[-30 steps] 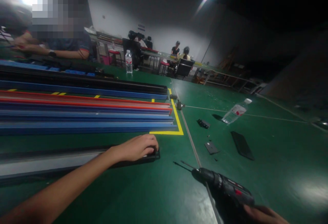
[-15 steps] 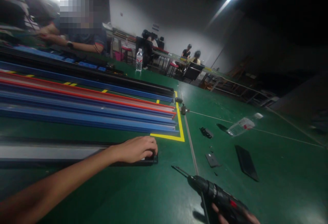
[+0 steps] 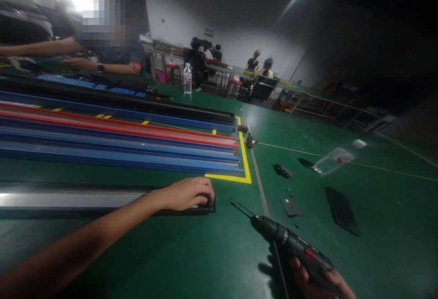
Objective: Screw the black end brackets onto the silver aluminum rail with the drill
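Note:
My left hand (image 3: 190, 193) is curled over the right end of a long black rail (image 3: 75, 201) with a pale, shiny inner face. What its fingertips press on inside that end is hidden. At lower right my right hand (image 3: 320, 284) grips a black power drill (image 3: 282, 235) with a red mark on its side. The drill's long thin bit points up and left, blurred and apart from the rail's end. Beyond my left hand lie several long blue and orange-red strips (image 3: 164, 131), side by side.
Yellow tape (image 3: 245, 162) marks a corner on the green table (image 3: 191, 253). At right lie a plastic bottle (image 3: 335, 160), a dark flat slab (image 3: 342, 210), a small grey plate (image 3: 290, 207) and black fittings (image 3: 282, 170). Another bottle (image 3: 187, 79) stands beyond the strips. A co-worker (image 3: 112, 53) sits across.
The drill in my right hand has risen slightly, and more of the hand shows. My left hand keeps its place on the rail's end. The co-worker has stretched an arm out to the left.

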Demonstrator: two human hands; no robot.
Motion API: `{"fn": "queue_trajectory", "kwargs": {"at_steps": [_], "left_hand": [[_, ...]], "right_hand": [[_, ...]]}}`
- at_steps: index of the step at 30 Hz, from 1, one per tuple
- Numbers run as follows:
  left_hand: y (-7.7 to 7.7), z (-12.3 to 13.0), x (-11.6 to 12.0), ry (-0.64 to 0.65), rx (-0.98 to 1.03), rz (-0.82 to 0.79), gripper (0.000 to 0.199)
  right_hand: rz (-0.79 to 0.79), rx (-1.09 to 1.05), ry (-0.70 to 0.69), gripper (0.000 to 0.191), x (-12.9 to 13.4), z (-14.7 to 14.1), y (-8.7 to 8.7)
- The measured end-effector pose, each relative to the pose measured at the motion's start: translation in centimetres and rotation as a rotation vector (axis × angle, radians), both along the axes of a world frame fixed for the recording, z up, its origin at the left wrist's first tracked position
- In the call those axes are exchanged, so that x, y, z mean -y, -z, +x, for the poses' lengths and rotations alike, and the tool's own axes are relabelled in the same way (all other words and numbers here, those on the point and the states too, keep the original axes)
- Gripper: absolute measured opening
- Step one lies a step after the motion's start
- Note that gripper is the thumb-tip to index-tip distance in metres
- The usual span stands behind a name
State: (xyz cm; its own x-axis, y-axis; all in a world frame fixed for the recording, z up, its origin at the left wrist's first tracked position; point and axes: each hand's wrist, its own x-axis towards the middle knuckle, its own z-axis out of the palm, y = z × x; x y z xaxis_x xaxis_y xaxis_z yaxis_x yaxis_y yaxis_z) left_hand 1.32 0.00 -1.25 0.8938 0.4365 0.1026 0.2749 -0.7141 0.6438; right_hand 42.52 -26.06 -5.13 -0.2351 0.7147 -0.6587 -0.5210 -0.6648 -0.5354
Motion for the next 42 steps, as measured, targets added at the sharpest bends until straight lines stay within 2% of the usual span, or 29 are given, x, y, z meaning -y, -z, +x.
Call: {"fn": "queue_trajectory", "kwargs": {"at_steps": [3, 5, 6, 9, 14, 16, 18, 22, 28, 33, 36, 42], "left_hand": [[-0.2, 0.0, 0.2, 0.002, -0.003, 0.004, 0.017], [-0.2, 0.0, 0.2, 0.007, -0.003, 0.010, 0.017], [-0.2, 0.1, 0.2, 0.010, -0.002, 0.013, 0.016], [0.0, 0.1, 0.1, 0.013, 0.001, 0.024, 0.016], [-0.1, 0.2, 0.1, 0.009, -0.008, 0.039, 0.017], [-0.2, 0.2, 0.1, 0.007, -0.019, 0.038, 0.017], [-0.3, 0.1, 0.2, 0.001, -0.026, 0.032, 0.017], [-0.3, 0.1, 0.3, -0.014, -0.032, 0.007, 0.017], [-0.2, 0.2, 0.3, -0.016, -0.039, -0.027, 0.017], [-0.2, 0.2, 0.3, -0.013, -0.036, -0.028, 0.018], [-0.2, 0.2, 0.2, -0.012, -0.030, -0.019, 0.018], [-0.1, 0.2, 0.2, -0.015, -0.035, -0.008, 0.018]], "right_hand": [[0.075, -0.064, 0.112, 0.053, -1.1, -1.2, -0.2], [0.157, -0.128, 0.108, 0.045, -2.7, -1.7, -0.6], [0.222, -0.165, 0.087, 0.042, -3.7, -1.8, -0.9], [0.394, -0.237, -0.109, 0.040, -6.9, -1.7, -1.6], [0.469, -0.338, -0.233, 0.051, -10.2, -2.0, -0.7], [0.480, -0.397, -0.267, 0.048, -10.2, -2.2, 0.0], [0.464, -0.438, -0.268, 0.038, -9.7, -2.4, 0.5], [0.391, -0.456, -0.224, 0.029, -8.5, -2.6, 0.6], [0.281, -0.464, -0.273, 0.034, -7.5, -2.7, 0.3], [0.247, -0.402, -0.386, 0.037, -7.3, -2.5, -0.8], [0.236, -0.359, -0.409, 0.036, -7.5, -2.4, -1.2], [0.257, -0.363, -0.349, 0.035, -7.5, -2.4, -0.1]]}}
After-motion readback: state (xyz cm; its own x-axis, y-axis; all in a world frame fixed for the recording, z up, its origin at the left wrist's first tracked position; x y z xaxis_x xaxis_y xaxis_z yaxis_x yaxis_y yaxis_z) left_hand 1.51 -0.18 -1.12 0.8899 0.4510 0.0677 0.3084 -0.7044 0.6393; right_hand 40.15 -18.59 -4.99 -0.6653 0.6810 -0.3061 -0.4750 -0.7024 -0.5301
